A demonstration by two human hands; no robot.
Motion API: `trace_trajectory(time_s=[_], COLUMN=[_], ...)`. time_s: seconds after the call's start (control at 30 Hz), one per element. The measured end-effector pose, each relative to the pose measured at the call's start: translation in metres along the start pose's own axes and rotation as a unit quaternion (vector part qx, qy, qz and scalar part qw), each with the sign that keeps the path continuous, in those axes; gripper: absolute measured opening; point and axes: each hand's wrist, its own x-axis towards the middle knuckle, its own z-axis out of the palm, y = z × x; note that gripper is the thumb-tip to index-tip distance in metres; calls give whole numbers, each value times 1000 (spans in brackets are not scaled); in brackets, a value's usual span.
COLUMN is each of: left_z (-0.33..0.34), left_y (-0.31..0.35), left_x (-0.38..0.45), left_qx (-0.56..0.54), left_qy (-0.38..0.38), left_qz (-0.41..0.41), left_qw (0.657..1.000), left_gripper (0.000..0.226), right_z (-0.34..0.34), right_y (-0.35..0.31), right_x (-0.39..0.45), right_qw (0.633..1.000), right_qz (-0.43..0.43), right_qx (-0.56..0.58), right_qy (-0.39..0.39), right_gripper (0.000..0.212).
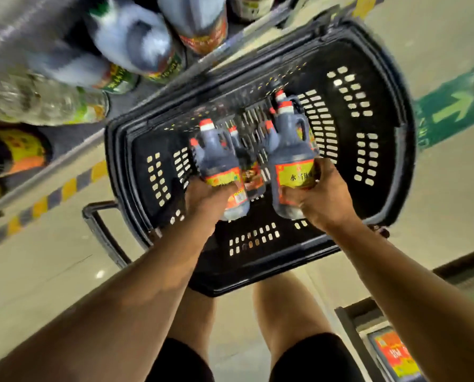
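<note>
A black plastic shopping basket point(368, 150) stands on the floor in front of me. My left hand point(205, 199) grips the lower part of a dark sauce bottle point(216, 158) with a red cap and a yellow-red label, held over the basket. In my right hand point(321, 197) is a second, similar dark bottle point(291, 158), gripped near its base. Both bottles point away from me, caps toward the basket's far wall. Between them, more bottles of the same kind point(253, 172) lie lower in the basket, partly hidden.
A shelf at the upper left carries several large dark bottles point(136, 42), blurred. A yellow-and-black striped strip point(65, 188) runs along the shelf's foot. A green arrow sign point(451, 106) marks the floor at right. Another low shelf edge point(368, 326) sits at the lower right. My legs stand below the basket.
</note>
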Motion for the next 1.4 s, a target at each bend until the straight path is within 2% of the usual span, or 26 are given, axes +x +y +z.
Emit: trace_trajectory(time_s=[0.07,0.17,0.3,0.47,0.53,0.63,0.73,0.87,1.03,1.07,1.13,1.23,1.4], left_z=[-15,-39,-77,-126,-148,-179,-211,-254,-307,-318,-338,-363,-406], left_y=[9,20,37,66,83,105,118,132,151,155,162,172,201], left_x=[-38,-91,-157,-241,-273,-325,-378,-434,-499,-511,-532,-556,-580], left_qx=[-2,-31,-103,-137,-160,-186,-216,-247,-303,-317,-323,-309,-296], left_qy=[-12,-23,-44,-36,-27,-21,-3,19,56,64,77,112,146], left_qz=[55,115,147,234,257,295,315,357,411,418,436,455,467], left_qw=[998,993,983,962,953,937,924,901,858,849,836,828,820], left_gripper=[46,56,62,62,67,64,64,73,119,115,93,94,57], right_z=[-13,-33,-62,-91,-104,-120,-137,-158,-177,-180,-186,-194,-193], right_y=[-17,-43,-82,-118,-141,-176,-206,-236,-280,-290,-311,-346,-397], right_x=[-26,-66,-125,-198,-228,-277,-323,-378,-433,-445,-470,-506,-528], right_qw=[1000,997,989,983,977,967,956,938,920,914,905,896,861], right_qz=[-22,-49,-76,-142,-170,-206,-240,-295,-349,-365,-383,-395,-494], right_qx=[15,50,125,113,124,135,147,152,170,169,176,203,119], right_qy=[15,19,12,33,39,58,85,95,56,54,53,2,25], right_gripper=[55,53,49,64,68,69,78,83,87,86,79,69,70])
